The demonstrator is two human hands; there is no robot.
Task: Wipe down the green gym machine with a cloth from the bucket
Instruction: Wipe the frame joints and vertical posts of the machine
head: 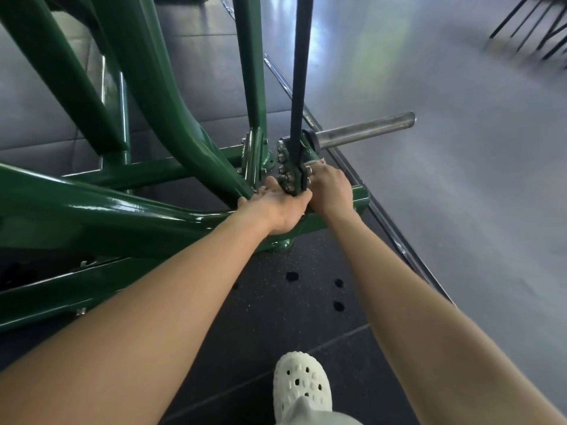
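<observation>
At six o'clock a white clog (302, 384) stands on the black mat (276, 305). Both arms reach toward centre. The left hand (276, 207) lies palm up, fingers nearly straight, touching the underside of a bolted clamp (287, 171); it holds nothing I can see. Just beside it at three o'clock, the right hand (329, 191) curls over the cloth (317, 162), of which only a pale corner shows, pressed on the clamp. The wiping step seems under way at this joint of the green gym machine (147, 99). Next, I judge, the cloth must work round the bolts and the black strap (299, 87), then out along the steel peg (365, 130) at two o'clock. No bucket is in view.
</observation>
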